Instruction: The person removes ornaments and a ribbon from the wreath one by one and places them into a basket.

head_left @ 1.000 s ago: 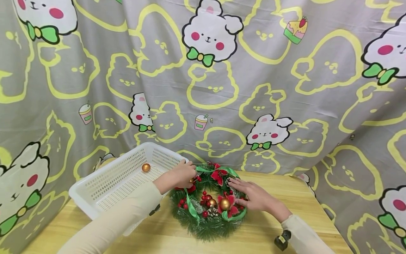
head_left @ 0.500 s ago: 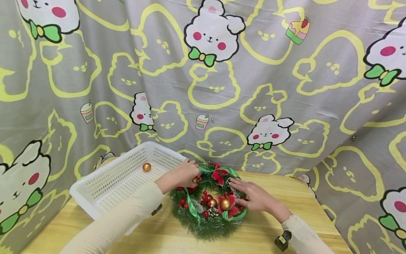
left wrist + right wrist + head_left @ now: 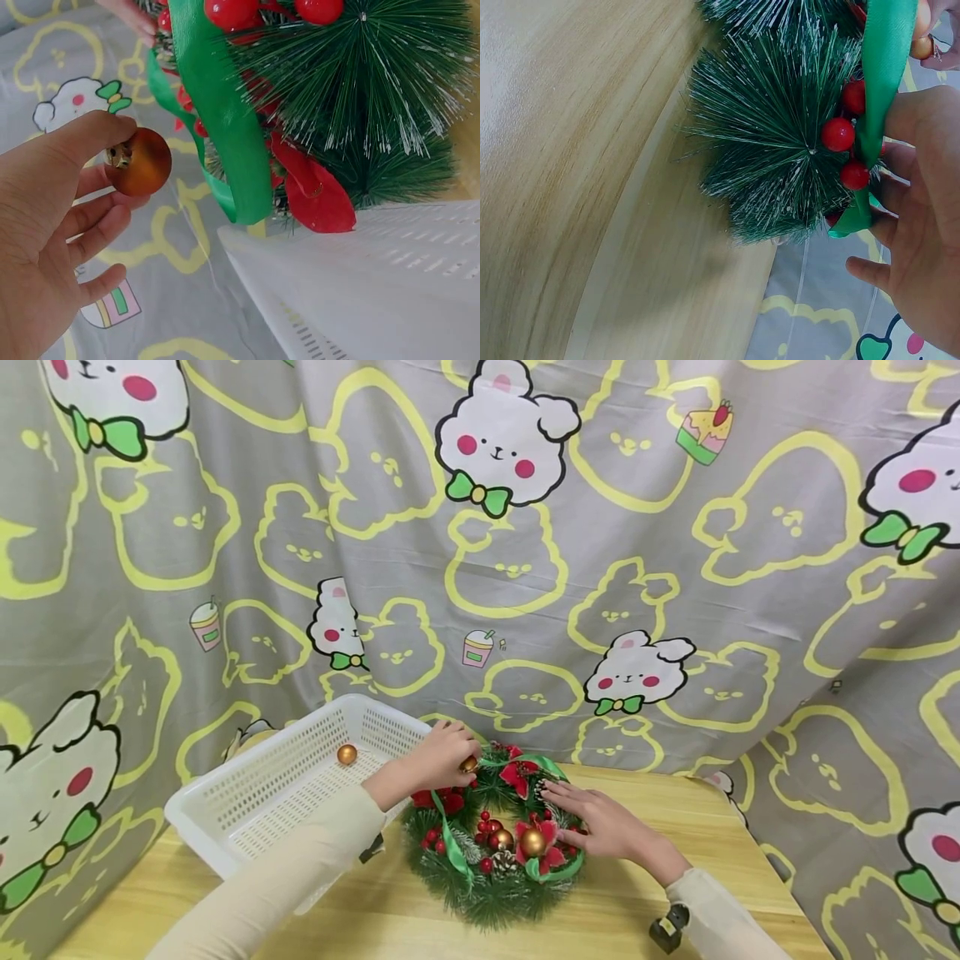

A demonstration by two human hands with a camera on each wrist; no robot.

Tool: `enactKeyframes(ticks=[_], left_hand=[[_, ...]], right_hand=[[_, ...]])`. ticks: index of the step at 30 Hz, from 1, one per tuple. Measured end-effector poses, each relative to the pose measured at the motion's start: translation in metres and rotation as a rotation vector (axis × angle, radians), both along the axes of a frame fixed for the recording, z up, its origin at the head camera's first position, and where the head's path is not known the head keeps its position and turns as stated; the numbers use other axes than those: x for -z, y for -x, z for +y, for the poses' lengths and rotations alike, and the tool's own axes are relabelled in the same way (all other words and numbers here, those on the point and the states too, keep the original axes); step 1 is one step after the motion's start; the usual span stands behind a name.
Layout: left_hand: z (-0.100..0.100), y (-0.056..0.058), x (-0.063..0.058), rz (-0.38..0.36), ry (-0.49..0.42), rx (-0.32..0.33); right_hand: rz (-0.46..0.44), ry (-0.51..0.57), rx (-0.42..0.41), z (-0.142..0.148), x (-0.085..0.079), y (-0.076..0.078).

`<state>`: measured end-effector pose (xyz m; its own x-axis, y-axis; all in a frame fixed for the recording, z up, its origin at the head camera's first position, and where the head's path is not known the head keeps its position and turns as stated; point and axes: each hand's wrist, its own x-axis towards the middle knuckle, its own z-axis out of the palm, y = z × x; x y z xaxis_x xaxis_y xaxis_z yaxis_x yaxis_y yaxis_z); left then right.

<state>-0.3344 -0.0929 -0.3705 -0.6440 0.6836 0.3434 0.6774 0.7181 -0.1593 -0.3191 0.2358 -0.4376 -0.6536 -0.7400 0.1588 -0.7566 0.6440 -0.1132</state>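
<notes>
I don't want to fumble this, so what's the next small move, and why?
I'd probably lower the gold ball onto the wreath: the left hand pinches it clear of the wreath, where the right hand rests and two other gold balls already sit.

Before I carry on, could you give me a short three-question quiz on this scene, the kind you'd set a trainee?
1. Count: how many loose gold balls show inside the white basket?
2. Multiple choice: which hand pinches a gold ball between thumb and fingers? A) the right; B) the left; C) both.
3. True or false: the right hand is reaching into the basket.

Key:
1. One.
2. B. It is in the left hand.
3. False. The right hand is at the wreath, on the far side from the basket.
</notes>
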Motion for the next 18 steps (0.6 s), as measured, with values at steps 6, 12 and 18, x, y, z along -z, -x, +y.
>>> enactKeyframes(ticks=[6, 12, 18], left_hand=[[-0.003, 0.002, -0.002, -0.015, -0.024, -0.003], [-0.007, 0.006, -0.001, 0.011, -0.068, 0.004], [-0.011, 0.01, -0.004, 0.027, -0.1, -0.005]], right_hand=[[0.01, 0.0, -0.002, 0.001, 0.001, 0.0], [0.026, 0.006, -0.012, 0.001, 0.001, 0.001], [0.029, 0.012, -0.014, 0.002, 0.001, 0.002]])
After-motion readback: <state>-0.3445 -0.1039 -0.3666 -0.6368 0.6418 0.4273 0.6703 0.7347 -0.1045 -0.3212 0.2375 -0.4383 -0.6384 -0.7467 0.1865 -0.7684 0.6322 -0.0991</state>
